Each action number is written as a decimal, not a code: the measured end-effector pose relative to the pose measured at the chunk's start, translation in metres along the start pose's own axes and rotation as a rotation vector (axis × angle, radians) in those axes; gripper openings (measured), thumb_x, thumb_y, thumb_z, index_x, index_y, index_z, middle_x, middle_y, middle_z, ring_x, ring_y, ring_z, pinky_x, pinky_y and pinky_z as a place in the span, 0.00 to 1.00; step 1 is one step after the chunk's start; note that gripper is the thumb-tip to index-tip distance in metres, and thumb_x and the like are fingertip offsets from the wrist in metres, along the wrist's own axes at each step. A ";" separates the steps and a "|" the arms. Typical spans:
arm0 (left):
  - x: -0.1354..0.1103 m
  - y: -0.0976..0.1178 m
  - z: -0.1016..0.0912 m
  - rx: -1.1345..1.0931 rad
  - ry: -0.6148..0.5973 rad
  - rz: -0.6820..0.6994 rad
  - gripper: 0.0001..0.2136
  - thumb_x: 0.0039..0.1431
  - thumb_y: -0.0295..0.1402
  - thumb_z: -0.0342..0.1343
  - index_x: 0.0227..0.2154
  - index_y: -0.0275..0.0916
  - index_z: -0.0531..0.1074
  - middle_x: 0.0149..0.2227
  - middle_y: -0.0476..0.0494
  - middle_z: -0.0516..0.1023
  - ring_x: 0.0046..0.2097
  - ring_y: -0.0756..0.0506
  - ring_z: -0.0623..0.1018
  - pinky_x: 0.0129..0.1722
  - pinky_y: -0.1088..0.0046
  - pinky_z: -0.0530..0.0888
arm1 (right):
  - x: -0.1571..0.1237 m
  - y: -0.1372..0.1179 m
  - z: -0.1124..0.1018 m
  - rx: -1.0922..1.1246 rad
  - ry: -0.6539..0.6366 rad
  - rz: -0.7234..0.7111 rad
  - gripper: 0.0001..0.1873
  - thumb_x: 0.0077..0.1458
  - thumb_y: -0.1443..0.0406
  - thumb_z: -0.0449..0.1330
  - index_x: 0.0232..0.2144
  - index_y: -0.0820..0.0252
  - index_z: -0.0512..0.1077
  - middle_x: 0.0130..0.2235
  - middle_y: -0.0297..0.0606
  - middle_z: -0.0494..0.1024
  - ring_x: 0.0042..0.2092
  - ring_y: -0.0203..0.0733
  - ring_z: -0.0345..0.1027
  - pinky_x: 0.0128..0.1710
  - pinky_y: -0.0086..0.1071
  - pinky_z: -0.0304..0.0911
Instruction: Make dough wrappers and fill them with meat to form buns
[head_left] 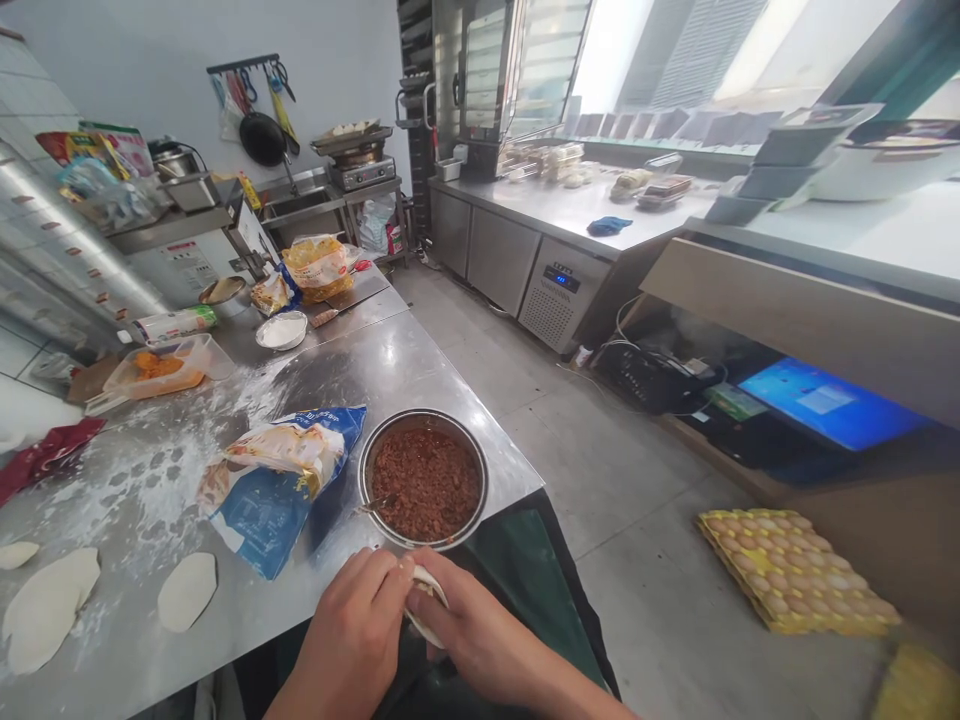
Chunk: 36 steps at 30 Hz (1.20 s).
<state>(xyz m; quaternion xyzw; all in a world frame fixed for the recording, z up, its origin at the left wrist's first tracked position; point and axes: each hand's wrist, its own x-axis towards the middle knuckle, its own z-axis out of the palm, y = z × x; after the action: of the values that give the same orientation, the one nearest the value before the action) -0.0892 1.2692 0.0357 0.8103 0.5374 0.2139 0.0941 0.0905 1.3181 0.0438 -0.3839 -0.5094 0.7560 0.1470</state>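
Both hands meet at the near edge of the steel table [390, 370], closed round a small white dough wrapper [426, 600]. My left hand [358, 632] pinches its upper left edge; my right hand [474, 632] cups it from the right. Just beyond them stands a round metal bowl [375, 452] full of brown minced filling [426, 482], with a spoon handle [373, 506] resting at its left rim. Left of the bowl lies a blue and white flour bag [274, 485]. Flat dough rounds [186, 590] lie on the floured surface at the near left.
A plastic tub with orange contents [154, 368], a white bowl of flour [282, 330] and yellow bags [319, 265] sit further back on the table. An egg tray [795, 570] lies on the floor at right. A steel counter [555, 215] runs along the back.
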 end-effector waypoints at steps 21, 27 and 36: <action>0.003 0.006 -0.007 -0.003 -0.002 0.031 0.08 0.65 0.20 0.52 0.38 0.40 0.70 0.33 0.45 0.75 0.36 0.44 0.76 0.36 0.64 0.74 | -0.010 -0.011 -0.020 0.098 -0.100 0.070 0.21 0.63 0.53 0.60 0.52 0.57 0.69 0.37 0.32 0.72 0.34 0.37 0.64 0.35 0.32 0.63; 0.003 0.005 -0.006 0.004 0.008 0.023 0.09 0.66 0.22 0.53 0.46 0.39 0.71 0.37 0.44 0.76 0.38 0.44 0.76 0.38 0.65 0.75 | -0.013 -0.008 -0.009 0.248 -0.094 -0.082 0.21 0.68 0.48 0.56 0.52 0.56 0.67 0.45 0.36 0.71 0.47 0.43 0.68 0.46 0.37 0.69; 0.004 0.008 -0.003 0.031 -0.018 0.036 0.13 0.64 0.19 0.52 0.48 0.37 0.70 0.37 0.44 0.76 0.38 0.44 0.76 0.38 0.64 0.75 | -0.014 -0.012 -0.006 -0.029 -0.022 0.013 0.18 0.70 0.48 0.50 0.45 0.56 0.64 0.37 0.32 0.67 0.35 0.37 0.63 0.37 0.34 0.63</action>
<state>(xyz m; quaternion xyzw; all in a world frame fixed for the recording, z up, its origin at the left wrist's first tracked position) -0.0825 1.2692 0.0420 0.8232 0.5249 0.1999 0.0826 0.1019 1.3185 0.0591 -0.3810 -0.5195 0.7535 0.1310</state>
